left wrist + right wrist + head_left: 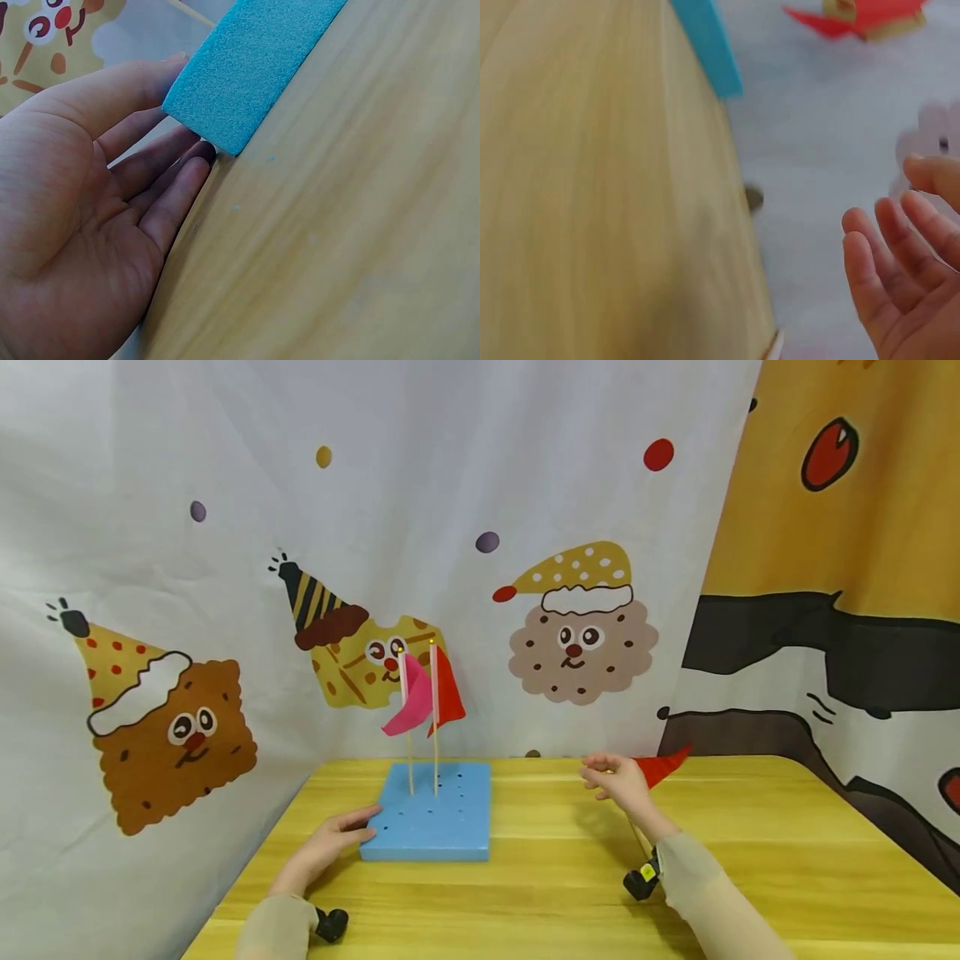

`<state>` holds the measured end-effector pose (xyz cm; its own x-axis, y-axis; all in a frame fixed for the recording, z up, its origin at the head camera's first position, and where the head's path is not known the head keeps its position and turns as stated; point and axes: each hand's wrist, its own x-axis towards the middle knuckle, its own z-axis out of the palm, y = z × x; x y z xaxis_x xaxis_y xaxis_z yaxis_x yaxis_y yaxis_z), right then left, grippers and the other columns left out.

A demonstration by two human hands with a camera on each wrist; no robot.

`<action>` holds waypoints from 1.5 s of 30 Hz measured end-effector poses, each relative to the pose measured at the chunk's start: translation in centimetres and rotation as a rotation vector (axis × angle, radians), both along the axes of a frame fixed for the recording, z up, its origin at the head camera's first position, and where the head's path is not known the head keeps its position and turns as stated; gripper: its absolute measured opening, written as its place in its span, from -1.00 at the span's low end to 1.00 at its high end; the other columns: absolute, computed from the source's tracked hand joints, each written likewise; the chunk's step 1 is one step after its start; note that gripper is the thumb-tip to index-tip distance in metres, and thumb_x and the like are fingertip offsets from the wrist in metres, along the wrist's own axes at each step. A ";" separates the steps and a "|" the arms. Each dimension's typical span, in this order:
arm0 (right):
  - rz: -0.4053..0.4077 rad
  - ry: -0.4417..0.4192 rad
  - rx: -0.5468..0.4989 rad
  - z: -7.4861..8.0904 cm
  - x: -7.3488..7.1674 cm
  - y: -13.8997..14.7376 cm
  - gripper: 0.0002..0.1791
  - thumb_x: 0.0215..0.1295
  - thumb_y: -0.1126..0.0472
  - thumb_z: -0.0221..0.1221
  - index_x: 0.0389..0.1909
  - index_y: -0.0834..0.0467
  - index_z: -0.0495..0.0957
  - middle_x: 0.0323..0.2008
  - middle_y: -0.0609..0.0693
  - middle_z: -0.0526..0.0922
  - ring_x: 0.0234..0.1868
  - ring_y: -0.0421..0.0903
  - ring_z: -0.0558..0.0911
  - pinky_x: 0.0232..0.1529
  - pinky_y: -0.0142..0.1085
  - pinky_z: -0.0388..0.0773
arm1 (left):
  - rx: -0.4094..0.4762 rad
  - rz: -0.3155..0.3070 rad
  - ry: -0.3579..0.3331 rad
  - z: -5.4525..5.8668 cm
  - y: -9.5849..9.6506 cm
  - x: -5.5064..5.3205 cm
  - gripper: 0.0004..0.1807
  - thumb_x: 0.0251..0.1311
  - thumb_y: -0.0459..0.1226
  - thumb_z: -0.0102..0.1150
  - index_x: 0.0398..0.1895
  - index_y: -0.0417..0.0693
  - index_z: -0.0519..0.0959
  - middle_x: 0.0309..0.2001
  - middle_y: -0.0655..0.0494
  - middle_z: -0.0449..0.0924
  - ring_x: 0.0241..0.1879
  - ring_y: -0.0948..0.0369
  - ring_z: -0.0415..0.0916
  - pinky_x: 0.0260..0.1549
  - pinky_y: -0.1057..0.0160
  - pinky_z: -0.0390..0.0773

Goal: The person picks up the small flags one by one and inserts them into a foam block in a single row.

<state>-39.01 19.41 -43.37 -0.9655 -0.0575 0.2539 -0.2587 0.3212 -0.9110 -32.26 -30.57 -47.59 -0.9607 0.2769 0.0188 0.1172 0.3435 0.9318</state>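
A flat blue foam block point(435, 835) lies on the wooden table, its top dotted with small holes. Two sticks stand upright in it, one with a pink flag point(411, 697), one with a red flag point(447, 689). My left hand point(333, 839) rests against the block's left edge, fingertips at its near corner in the left wrist view. Over the table to the right, my right hand point(621, 783) is raised with loosely bent fingers and nothing between them point(907, 262). Behind it in the head view shows another red pennant point(663, 767), its stick partly hidden by the hand and wrist.
The wooden table point(540, 893) reaches back to a white curtain point(420, 485) printed with cartoon biscuits. A yellow and black printed cloth point(847, 543) hangs at the right. Black wrist cameras sit under both wrists.
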 end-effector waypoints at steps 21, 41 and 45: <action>0.088 -0.298 0.108 -2.7 1.5 8.5 -0.74 0.26 0.25 0.27 -0.31 0.44 0.58 -0.62 0.01 0.50 -0.63 -0.16 0.46 -0.60 -0.33 0.50 | -0.024 0.013 -0.012 0.2 0.1 0.0 -0.38 0.34 -0.12 0.16 0.41 -0.16 0.32 0.40 -0.24 0.20 0.36 -0.20 0.12 0.27 -0.18 0.21; 0.013 -0.172 0.428 -2.8 2.4 6.9 -0.48 -0.09 0.28 0.42 -0.89 0.07 0.24 -0.88 -0.16 0.16 -0.81 -0.23 0.12 -0.75 -0.40 0.22 | -0.009 0.008 -0.026 0.3 0.2 0.3 -0.37 0.36 -0.14 0.14 0.42 -0.19 0.28 0.41 -0.28 0.15 0.36 -0.22 0.12 0.25 -0.17 0.25; -0.018 -0.170 0.421 -2.7 2.6 7.0 -0.51 -0.13 0.32 0.39 -0.90 0.07 0.24 -0.89 -0.16 0.16 -0.82 -0.23 0.14 -0.75 -0.41 0.18 | -0.019 0.003 -0.024 0.1 0.3 0.2 -0.36 0.36 -0.13 0.14 0.42 -0.19 0.28 0.41 -0.28 0.15 0.35 -0.21 0.14 0.25 -0.16 0.25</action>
